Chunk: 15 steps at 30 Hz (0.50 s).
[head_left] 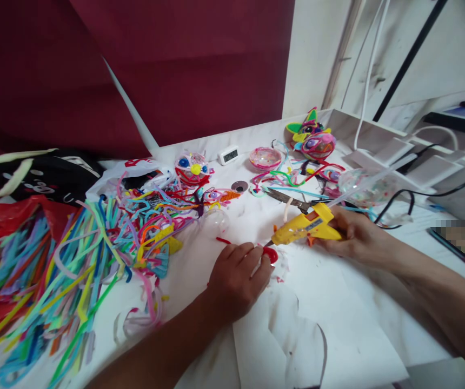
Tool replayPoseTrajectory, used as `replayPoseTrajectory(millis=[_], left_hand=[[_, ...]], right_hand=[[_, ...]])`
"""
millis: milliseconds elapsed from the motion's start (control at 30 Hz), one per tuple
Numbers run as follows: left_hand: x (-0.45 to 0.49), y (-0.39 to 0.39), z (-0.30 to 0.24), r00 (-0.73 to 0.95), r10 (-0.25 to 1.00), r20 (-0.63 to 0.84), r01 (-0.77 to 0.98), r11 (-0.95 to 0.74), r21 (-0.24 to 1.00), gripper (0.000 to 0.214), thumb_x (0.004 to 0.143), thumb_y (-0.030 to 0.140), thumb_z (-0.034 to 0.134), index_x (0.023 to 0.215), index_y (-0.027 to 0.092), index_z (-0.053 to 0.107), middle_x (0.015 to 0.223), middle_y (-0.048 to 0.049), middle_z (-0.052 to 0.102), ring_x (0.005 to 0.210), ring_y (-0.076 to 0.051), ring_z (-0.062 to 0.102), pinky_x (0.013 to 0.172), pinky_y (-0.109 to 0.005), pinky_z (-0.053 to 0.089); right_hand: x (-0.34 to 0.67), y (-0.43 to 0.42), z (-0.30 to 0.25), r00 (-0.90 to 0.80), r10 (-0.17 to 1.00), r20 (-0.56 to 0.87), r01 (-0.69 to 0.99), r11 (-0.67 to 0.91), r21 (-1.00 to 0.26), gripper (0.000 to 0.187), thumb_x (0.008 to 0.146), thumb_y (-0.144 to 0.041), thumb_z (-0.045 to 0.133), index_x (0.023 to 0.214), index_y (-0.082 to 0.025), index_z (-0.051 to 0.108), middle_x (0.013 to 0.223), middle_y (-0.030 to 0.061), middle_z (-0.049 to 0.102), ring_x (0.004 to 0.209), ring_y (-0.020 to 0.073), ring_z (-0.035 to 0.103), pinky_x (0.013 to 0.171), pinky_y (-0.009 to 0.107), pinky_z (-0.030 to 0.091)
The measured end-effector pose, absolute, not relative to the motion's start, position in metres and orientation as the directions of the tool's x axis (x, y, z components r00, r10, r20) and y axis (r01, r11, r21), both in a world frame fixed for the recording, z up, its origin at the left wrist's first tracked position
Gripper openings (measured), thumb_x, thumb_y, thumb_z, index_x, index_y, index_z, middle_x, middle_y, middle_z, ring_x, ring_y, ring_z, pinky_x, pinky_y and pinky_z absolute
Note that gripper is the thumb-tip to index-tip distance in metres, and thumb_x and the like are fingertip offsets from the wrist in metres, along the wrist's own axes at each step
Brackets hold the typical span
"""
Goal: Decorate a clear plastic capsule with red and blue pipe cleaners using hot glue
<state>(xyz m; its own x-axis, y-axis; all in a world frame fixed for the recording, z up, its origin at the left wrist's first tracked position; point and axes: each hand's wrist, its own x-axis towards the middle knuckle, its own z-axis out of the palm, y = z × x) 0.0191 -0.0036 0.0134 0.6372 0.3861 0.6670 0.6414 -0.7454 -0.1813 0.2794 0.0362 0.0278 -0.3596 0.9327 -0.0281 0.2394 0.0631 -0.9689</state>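
Observation:
A yellow hot glue gun [307, 224] is in my right hand [350, 232], its nozzle pointing left and down. The tip touches or nearly touches a rounded red piece [271, 254]. Curled around that red piece, my left hand [238, 275] pins it low over the table; a thin red end sticks out behind the knuckles. Clear plastic with pink marks [281, 266] shows just beside the red piece. White paper sheets [338, 324] lie under and in front of my hands. Behind the glue gun are scissors [287, 200] with their blades pointing left.
Many pipe cleaners [74, 270] spread across the left side, some in a red bag [54, 213]. Decorated balls [192, 168], a pink-rimmed bowl [265, 158] and a small digital clock [229, 155] stand at the back. Power adapters [431, 170] and cables are at right, near a tablet-like device [463, 248].

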Motion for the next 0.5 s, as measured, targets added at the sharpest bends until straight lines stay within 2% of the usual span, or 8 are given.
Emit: replayPoseTrajectory(millis=[333, 500], left_hand=[[0.0188, -0.0048, 0.0131, 0.655, 0.397, 0.642, 0.644, -0.739, -0.200, 0.016, 0.082, 0.016, 0.064, 0.097, 0.012, 0.061, 0.097, -0.0121, 0.070, 0.093, -0.023, 0.064, 0.075, -0.036, 0.049], [0.0194, -0.0050, 0.0128, 0.650, 0.397, 0.648, 0.646, -0.737, -0.197, 0.018, 0.081, 0.017, 0.065, 0.097, 0.012, 0.061, 0.096, -0.0122, 0.071, 0.093, -0.024, 0.065, 0.074, -0.036, 0.049]], right_hand=[[0.2841, 0.0362, 0.0239, -0.417, 0.909, -0.006, 0.256, 0.111, -0.960, 0.034, 0.077, -0.037, 0.066, 0.106, -0.024, 0.053, 0.100, 0.0040, 0.066, 0.090, 0.0206, 0.062, 0.072, 0.028, 0.052], [0.2841, 0.0353, 0.0277, -0.428, 0.904, 0.007, 0.267, 0.133, -0.954, 0.042, 0.078, -0.042, 0.065, 0.111, -0.020, 0.053, 0.101, 0.0068, 0.065, 0.089, 0.0216, 0.061, 0.072, 0.030, 0.053]])
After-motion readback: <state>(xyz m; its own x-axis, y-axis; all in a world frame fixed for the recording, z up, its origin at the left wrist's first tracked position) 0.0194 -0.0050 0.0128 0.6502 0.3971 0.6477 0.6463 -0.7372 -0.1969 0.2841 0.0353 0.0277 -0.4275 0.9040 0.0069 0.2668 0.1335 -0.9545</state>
